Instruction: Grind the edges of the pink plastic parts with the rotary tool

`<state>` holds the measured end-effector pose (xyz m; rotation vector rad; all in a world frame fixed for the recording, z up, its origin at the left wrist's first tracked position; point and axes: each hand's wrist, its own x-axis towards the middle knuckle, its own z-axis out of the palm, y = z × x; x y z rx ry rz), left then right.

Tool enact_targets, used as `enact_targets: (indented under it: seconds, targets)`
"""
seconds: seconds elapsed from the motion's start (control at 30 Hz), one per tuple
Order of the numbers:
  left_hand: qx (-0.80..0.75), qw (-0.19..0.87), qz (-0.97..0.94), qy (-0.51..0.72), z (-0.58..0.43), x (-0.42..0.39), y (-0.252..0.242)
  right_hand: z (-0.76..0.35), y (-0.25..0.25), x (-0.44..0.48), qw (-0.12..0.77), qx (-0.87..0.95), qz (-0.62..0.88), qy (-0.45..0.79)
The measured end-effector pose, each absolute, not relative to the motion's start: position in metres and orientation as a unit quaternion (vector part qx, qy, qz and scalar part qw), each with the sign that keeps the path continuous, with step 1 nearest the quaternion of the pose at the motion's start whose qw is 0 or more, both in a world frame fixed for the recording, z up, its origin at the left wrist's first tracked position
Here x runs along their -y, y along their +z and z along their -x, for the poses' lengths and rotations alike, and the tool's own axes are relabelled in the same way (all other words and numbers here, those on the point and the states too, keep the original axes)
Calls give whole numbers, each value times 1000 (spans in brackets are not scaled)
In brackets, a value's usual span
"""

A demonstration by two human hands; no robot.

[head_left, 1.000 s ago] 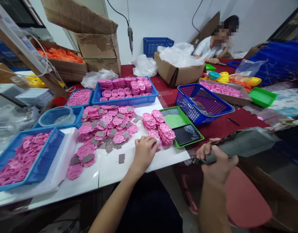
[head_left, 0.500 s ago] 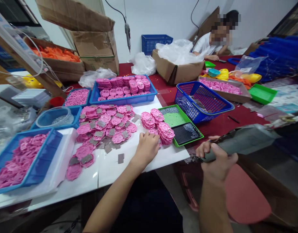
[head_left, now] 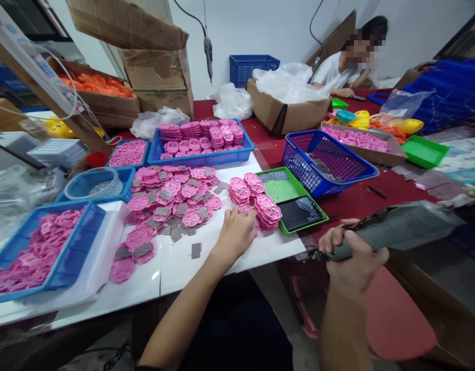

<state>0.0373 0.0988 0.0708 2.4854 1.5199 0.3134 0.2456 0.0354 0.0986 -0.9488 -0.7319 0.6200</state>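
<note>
My left hand (head_left: 237, 230) is closed over a pink plastic piece (head_left: 245, 208) at the front of the neat pink stacks (head_left: 266, 210), its fingertips partly hidden. My right hand (head_left: 351, 255), off the table's front edge, wraps round a long grey-green tool (head_left: 407, 226) with a narrow dark tip pointing left; its exact kind is unclear. Left of my left hand lies a loose heap of pink pieces (head_left: 175, 193), many with grey rectangular plates on them. One grey plate (head_left: 196, 251) lies alone on the white work surface (head_left: 217, 268).
Right of the stacks sits a green tray (head_left: 287, 185) with small metal parts and a black perforated tray (head_left: 301, 213). Beyond it stands a blue basket (head_left: 330, 159). Blue bins (head_left: 202, 157) hold pink parts. An electric screwdriver (head_left: 208, 56) hangs overhead. A person (head_left: 338, 72) sits opposite.
The whole view has shifted slightly, so things appear a little further right. My left hand stays at the pink stacks, and my right hand keeps hold of the grey-green tool.
</note>
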Motion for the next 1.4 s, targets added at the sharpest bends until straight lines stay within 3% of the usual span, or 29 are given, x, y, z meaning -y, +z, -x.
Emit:
enact_targets:
  seconds: [0.27, 0.5, 0.9, 1.4]
  targets:
    - [-555, 120, -807, 164, -21, -50, 75, -246, 102, -34, 786, 302, 456, 286]
    - [-573, 126, -785, 198, -23, -7, 44, -239, 103, -35, 788, 307, 449, 290]
    - [-505, 164, -781, 328, -54, -3, 13, -193, 94, -41, 746, 409, 360, 382]
    - [-492, 208, -774, 341, -52, -3, 14, -182, 81, -43, 721, 431, 380, 387]
